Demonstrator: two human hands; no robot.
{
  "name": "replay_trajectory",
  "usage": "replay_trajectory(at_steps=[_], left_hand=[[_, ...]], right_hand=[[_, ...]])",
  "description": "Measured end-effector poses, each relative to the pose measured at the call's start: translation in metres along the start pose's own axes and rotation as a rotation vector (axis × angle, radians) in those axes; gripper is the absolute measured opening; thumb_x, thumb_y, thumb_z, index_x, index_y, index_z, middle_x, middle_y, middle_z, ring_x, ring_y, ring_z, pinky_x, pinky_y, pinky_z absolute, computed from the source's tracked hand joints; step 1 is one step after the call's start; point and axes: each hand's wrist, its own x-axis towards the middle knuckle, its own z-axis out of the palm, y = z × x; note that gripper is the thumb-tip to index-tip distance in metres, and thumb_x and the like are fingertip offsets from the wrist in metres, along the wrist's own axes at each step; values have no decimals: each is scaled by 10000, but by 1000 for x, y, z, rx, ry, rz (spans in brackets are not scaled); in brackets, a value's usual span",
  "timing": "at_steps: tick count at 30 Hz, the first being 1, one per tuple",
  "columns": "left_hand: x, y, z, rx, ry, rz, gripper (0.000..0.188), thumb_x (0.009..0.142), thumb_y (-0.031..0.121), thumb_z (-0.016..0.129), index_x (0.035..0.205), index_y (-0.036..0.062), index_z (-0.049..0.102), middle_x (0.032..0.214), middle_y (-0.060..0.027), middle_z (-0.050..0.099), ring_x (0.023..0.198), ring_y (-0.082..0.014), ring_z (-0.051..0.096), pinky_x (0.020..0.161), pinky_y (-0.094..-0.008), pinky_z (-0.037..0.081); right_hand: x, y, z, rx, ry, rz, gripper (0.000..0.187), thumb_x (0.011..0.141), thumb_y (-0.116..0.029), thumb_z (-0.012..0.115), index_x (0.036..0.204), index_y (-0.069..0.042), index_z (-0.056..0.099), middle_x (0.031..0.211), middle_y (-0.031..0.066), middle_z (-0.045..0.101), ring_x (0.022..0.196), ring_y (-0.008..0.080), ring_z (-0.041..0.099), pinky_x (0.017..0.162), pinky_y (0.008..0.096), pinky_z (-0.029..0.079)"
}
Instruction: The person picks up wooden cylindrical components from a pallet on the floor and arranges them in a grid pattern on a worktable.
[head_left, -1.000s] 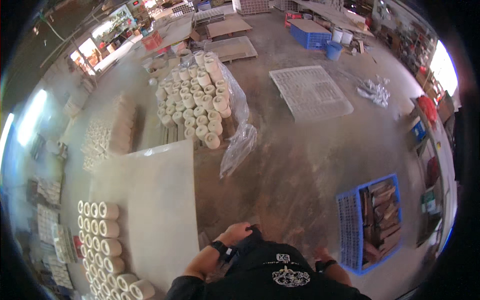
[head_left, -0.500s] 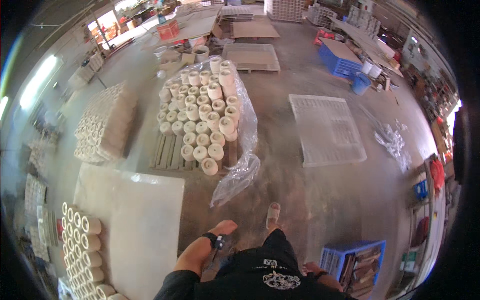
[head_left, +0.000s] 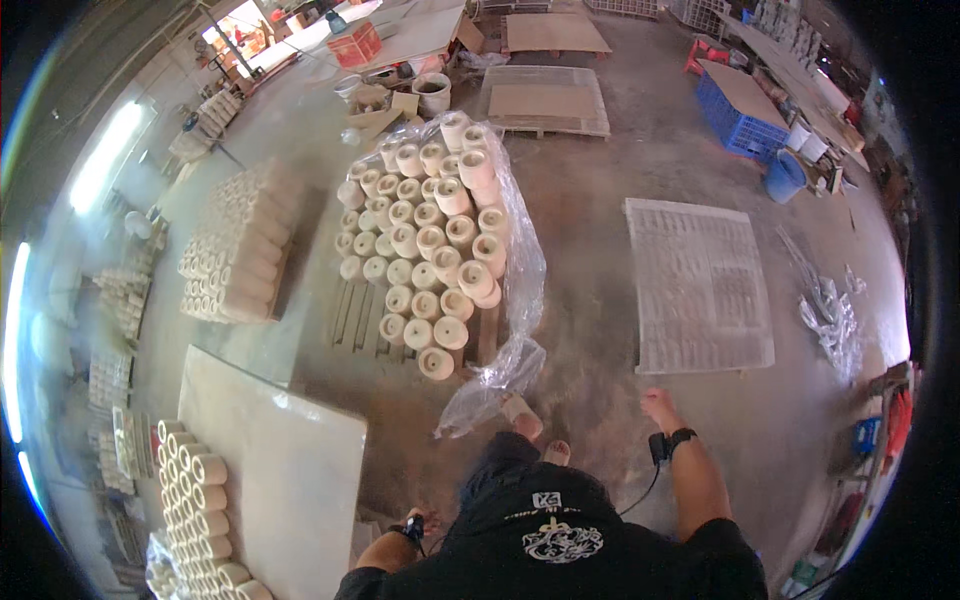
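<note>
My right hand (head_left: 659,408) is held out ahead over the floor, its fingers loosely curled with nothing visible in them. A black band with a small box (head_left: 668,443) and a cable is on that wrist. Low by my left side, my left hand (head_left: 424,519) shows only in part, and its fingers are too small to make out. Ahead of me, a heap of cream-coloured cylindrical pots (head_left: 420,240) lies on a wooden pallet (head_left: 356,312), apart from both hands. Clear plastic sheeting (head_left: 512,368) hangs along its right side and trails onto the floor.
A plastic-covered pallet (head_left: 700,285) lies to the right, with crumpled plastic (head_left: 832,318) beyond it. To the left are a pale flat board (head_left: 285,440), rows of hollow cylinders (head_left: 207,497) and a wrapped stack (head_left: 245,250). A blue bucket (head_left: 785,178) stands far right.
I have stepped forward, and the pot heap sits nearer. My right arm has swung ahead while my left has gone back beside my body.
</note>
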Motion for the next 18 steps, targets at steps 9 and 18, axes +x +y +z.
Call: replay_trajectory(at_steps=[9,18], left_hand=[[37,274,50,741,618,763,377,800,381,665,928,30,715,885,-166,711,848,-313,688,758,-436,522],[-78,465,173,603,528,863,387,893,387,563,1096,68,642,1066,-208,668,1020,-343,643,858,-414,505]], right_hand=[[97,-123,-7,52,-314,297,151,788,-157,671,916,-78,657,785,21,628,713,157,606,672,332,511],[278,-328,92,-293,-367,-25,273,806,-295,678,913,-45,651,775,45,639,679,162,608,612,321,486]])
